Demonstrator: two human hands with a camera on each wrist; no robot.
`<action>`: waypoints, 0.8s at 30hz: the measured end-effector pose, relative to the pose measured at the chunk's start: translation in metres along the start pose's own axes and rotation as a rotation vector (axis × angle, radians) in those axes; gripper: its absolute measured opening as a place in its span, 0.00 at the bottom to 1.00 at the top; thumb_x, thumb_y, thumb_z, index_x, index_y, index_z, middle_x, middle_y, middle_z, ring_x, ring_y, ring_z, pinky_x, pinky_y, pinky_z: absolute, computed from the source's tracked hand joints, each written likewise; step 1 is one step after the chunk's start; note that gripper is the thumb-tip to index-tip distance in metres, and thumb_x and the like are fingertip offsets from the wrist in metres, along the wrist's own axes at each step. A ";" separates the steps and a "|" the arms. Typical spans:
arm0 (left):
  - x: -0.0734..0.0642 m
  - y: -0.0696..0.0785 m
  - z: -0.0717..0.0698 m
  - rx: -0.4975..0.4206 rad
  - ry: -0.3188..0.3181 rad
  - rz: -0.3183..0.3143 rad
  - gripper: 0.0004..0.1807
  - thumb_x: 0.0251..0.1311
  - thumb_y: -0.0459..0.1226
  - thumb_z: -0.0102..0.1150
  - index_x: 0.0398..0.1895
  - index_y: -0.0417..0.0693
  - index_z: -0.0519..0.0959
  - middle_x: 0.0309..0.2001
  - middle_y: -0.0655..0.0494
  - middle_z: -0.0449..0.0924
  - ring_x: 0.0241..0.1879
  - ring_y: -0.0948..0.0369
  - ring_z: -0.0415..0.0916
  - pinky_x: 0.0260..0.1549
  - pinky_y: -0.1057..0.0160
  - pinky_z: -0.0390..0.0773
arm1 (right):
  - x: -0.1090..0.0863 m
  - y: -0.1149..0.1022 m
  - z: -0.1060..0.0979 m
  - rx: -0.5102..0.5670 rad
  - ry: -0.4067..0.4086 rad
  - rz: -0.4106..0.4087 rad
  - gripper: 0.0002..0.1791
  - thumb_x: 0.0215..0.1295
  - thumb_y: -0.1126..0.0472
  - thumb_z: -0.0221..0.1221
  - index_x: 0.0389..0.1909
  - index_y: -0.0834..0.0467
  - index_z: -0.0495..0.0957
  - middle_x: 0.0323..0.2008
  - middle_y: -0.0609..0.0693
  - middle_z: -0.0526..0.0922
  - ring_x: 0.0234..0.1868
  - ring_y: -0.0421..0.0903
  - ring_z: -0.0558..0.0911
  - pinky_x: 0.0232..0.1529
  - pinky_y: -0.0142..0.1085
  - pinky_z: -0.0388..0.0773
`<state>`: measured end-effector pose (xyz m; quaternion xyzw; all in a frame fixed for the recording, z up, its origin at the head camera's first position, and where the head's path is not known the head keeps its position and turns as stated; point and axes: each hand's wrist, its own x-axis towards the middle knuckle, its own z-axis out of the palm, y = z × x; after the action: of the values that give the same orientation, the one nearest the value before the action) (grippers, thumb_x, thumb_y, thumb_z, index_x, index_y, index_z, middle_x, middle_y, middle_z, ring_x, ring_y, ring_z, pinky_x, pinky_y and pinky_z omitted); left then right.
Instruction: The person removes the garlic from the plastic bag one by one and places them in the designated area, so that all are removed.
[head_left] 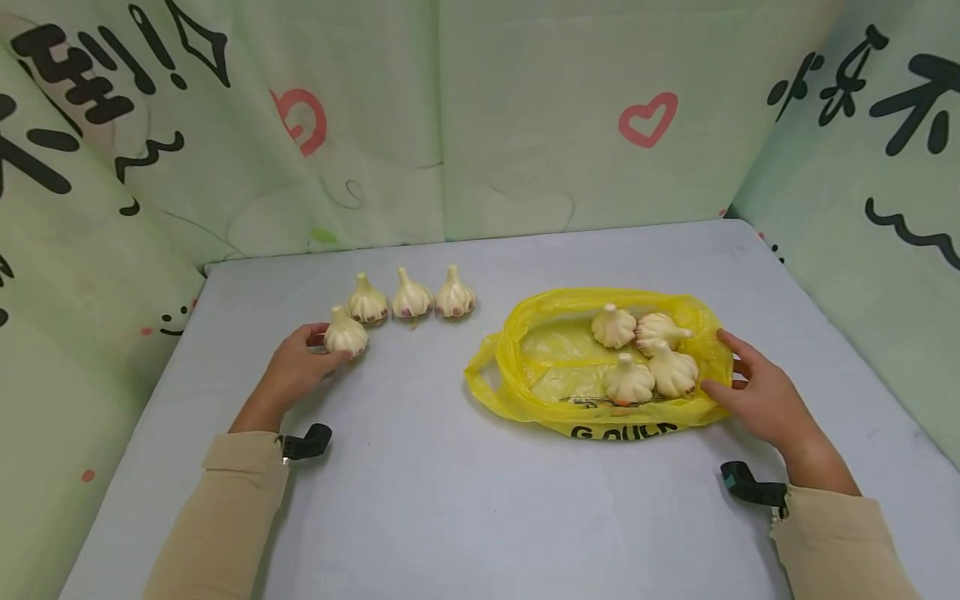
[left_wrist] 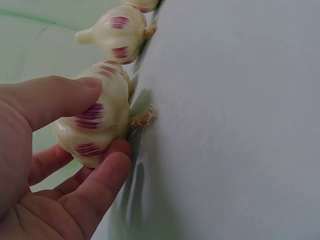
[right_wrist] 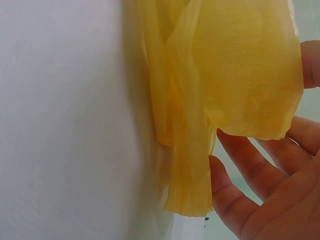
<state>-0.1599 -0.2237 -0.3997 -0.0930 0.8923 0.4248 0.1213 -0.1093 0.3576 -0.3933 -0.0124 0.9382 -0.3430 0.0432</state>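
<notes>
My left hand (head_left: 303, 362) pinches a garlic bulb (head_left: 346, 332), with the thumb on one side and fingertips on the other. In the left wrist view its purple-streaked skin and brown roots (left_wrist: 142, 117) show, the roots close to the table surface. Three more garlic bulbs (head_left: 412, 296) stand in a row just behind it. On the right lies a yellow plastic bag (head_left: 517, 367), its mouth spread wide, with several garlic bulbs (head_left: 628, 381) inside. My right hand (head_left: 768, 400) touches the bag's right side with spread fingers, some partly hidden by the plastic in the right wrist view.
The white table (head_left: 420, 500) extends under both forearms. A pale green printed curtain (head_left: 510, 108) hangs along the back and both sides. A loop handle (head_left: 487, 379) of the bag sticks out to the left. Black wrist cameras (head_left: 306, 442) sit at both cuffs.
</notes>
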 end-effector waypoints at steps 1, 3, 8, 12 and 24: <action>0.001 -0.001 -0.001 0.002 -0.001 -0.002 0.46 0.63 0.47 0.66 0.75 0.34 0.56 0.70 0.34 0.62 0.65 0.42 0.64 0.60 0.44 0.68 | 0.000 0.000 0.000 0.004 0.003 -0.006 0.43 0.71 0.57 0.59 0.77 0.70 0.47 0.67 0.78 0.59 0.56 0.75 0.73 0.36 0.14 0.64; 0.002 -0.002 -0.003 0.005 0.000 -0.005 0.46 0.63 0.48 0.66 0.75 0.34 0.55 0.70 0.34 0.62 0.65 0.42 0.64 0.60 0.44 0.68 | 0.000 0.001 0.000 0.010 0.006 -0.015 0.43 0.71 0.57 0.59 0.77 0.70 0.47 0.67 0.78 0.60 0.55 0.75 0.73 0.36 0.13 0.64; 0.004 -0.005 -0.010 -0.006 0.011 -0.016 0.46 0.64 0.47 0.64 0.76 0.34 0.54 0.71 0.34 0.61 0.66 0.42 0.62 0.61 0.44 0.67 | 0.000 0.002 0.001 0.018 0.006 -0.018 0.43 0.71 0.57 0.59 0.77 0.70 0.47 0.67 0.78 0.60 0.55 0.76 0.73 0.36 0.13 0.64; 0.005 -0.004 -0.014 -0.021 0.026 -0.044 0.45 0.67 0.45 0.61 0.77 0.34 0.51 0.72 0.34 0.58 0.67 0.42 0.60 0.61 0.44 0.67 | 0.000 0.003 0.001 0.023 0.004 -0.020 0.44 0.71 0.57 0.59 0.77 0.70 0.47 0.67 0.78 0.59 0.56 0.76 0.73 0.36 0.13 0.64; 0.016 -0.006 -0.024 -0.016 0.061 -0.055 0.44 0.72 0.43 0.54 0.80 0.37 0.42 0.76 0.36 0.51 0.75 0.41 0.46 0.67 0.40 0.57 | 0.000 0.001 0.001 0.002 0.000 0.000 0.44 0.71 0.56 0.59 0.77 0.69 0.47 0.67 0.78 0.60 0.56 0.75 0.73 0.36 0.15 0.64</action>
<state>-0.1765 -0.2471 -0.3943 -0.1317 0.8892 0.4254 0.1048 -0.1087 0.3577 -0.3941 -0.0125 0.9380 -0.3438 0.0433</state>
